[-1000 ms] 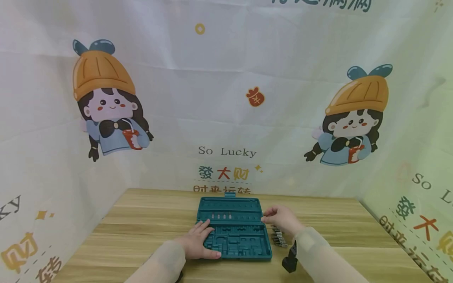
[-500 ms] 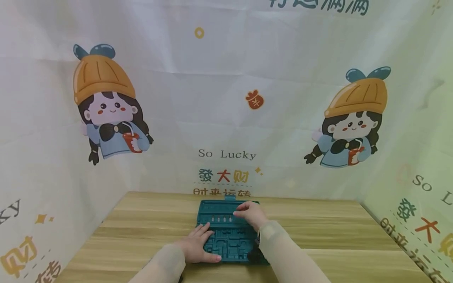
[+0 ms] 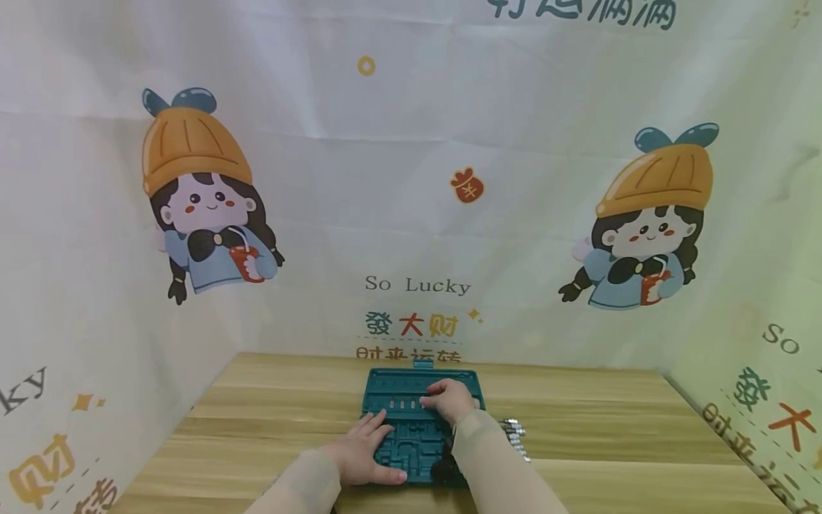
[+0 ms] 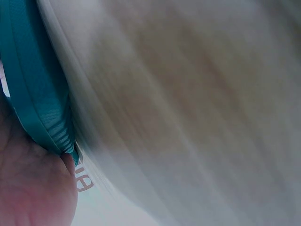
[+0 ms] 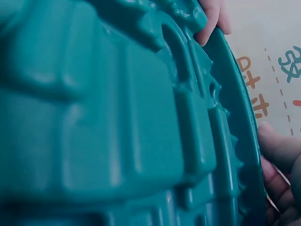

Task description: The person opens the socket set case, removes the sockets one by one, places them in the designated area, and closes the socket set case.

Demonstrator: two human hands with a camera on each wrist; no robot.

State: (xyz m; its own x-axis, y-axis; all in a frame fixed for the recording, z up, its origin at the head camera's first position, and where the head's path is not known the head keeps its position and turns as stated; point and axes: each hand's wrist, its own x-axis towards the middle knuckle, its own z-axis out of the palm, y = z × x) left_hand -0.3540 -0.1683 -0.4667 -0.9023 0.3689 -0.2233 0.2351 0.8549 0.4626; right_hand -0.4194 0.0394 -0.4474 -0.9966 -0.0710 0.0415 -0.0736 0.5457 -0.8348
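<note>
An unfolded teal plastic tool case (image 3: 411,457) lies on the table, its moulded tray toward me and its lid beyond. My left hand (image 3: 362,450) rests with spread fingers over the case's left edge; in the left wrist view its palm (image 4: 33,188) touches the case's side (image 4: 37,84). Over the lid, my right hand (image 3: 452,401) pinches with thumb and fingertips beside a short row of small metal bits (image 3: 402,404) standing in the lid. Whatever lies between those fingertips is mostly hidden. The right wrist view shows its curled fingers (image 5: 277,183) at the lid's edge.
A row of silver metal pieces (image 3: 515,437) lies on the wooden table (image 3: 597,442) right of the case, partly behind my right sleeve (image 3: 497,457). A printed cloth (image 3: 411,214) hangs behind the table.
My right hand has moved left from the case's right edge to the lid, then lower beside the small bits. The left hand has stayed on the case. The view has shifted slightly.
</note>
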